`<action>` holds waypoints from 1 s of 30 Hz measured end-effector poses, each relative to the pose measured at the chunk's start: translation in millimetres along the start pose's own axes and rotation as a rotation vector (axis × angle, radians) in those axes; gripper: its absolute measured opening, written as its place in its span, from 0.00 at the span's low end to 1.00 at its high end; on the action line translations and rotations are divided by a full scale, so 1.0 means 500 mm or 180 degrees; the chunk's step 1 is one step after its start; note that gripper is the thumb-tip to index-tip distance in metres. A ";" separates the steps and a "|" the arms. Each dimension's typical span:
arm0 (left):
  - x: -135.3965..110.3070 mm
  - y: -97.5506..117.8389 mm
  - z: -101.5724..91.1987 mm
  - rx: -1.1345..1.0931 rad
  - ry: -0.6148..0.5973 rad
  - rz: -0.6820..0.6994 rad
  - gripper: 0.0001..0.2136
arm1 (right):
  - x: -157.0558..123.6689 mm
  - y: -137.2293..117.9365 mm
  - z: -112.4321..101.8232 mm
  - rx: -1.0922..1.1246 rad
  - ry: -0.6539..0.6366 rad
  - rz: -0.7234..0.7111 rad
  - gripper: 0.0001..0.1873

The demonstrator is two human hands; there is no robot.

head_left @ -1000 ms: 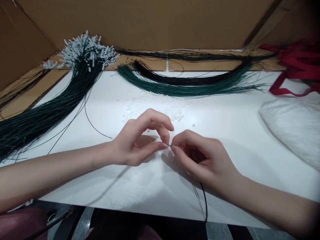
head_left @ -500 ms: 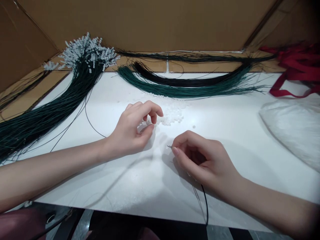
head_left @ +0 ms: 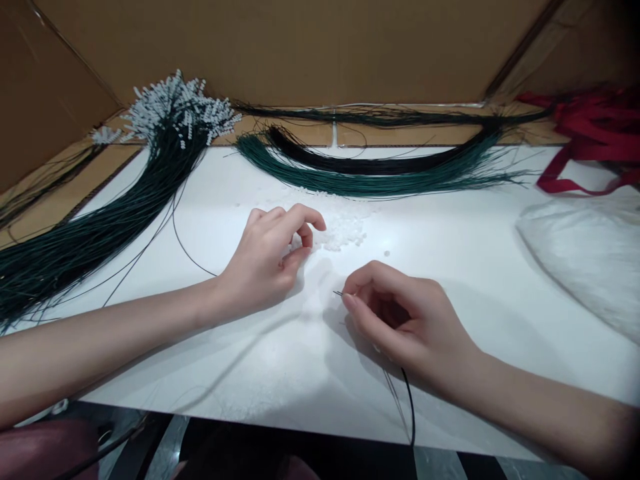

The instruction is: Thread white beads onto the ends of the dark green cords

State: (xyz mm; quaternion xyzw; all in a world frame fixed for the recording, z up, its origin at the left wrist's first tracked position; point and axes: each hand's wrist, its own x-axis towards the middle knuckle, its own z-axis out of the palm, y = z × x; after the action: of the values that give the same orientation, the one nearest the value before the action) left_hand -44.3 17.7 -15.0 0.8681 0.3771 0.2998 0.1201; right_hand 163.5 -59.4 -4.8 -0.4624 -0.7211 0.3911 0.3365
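My right hand [head_left: 400, 310] pinches a thin dark wire [head_left: 338, 293] between thumb and forefinger. The short tip pokes out to the left, and the wire's dark tail hangs below the palm past the table's front edge. My left hand [head_left: 275, 250] hovers at the near left side of a loose spread of small white beads [head_left: 345, 233]. Its fingers are bent, with a gap between forefinger and thumb; whether a bead sits behind the thumb is hidden. One bead [head_left: 387, 253] lies apart from the spread, just beyond my right hand.
A thick bundle of green wires tipped with white beads [head_left: 175, 113] lies at the left. Bare green wires [head_left: 360, 183] and black wires [head_left: 370, 165] curve along the back. At the right are red ribbon [head_left: 595, 147] and a clear plastic bag [head_left: 590, 247]. Cardboard walls [head_left: 350, 53] enclose the white table [head_left: 240, 373].
The thumb of my left hand has shifted slightly, and the hand has turned a little over the beads. My right hand keeps its pinch on the wire, nearly still.
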 end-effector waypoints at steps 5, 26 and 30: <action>-0.005 -0.007 0.008 -0.1105 0.0701 0.0488 0.13 | 0.000 0.002 0.000 0.0055 0.0025 0.0002 0.05; -0.026 0.047 0.003 -0.2658 -0.0748 0.0324 0.11 | -0.004 0.002 0.002 0.0391 -0.0025 -0.0161 0.06; -0.025 0.047 0.005 -0.2810 -0.0850 0.0343 0.11 | -0.003 0.002 0.001 0.0368 -0.0005 -0.0145 0.06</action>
State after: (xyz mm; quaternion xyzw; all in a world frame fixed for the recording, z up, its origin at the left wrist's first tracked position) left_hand -35.8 -7.3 -12.2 0.7832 0.1490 0.3231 0.5098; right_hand 163.8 -60.9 -6.2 -0.4254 -0.7078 0.4248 0.3709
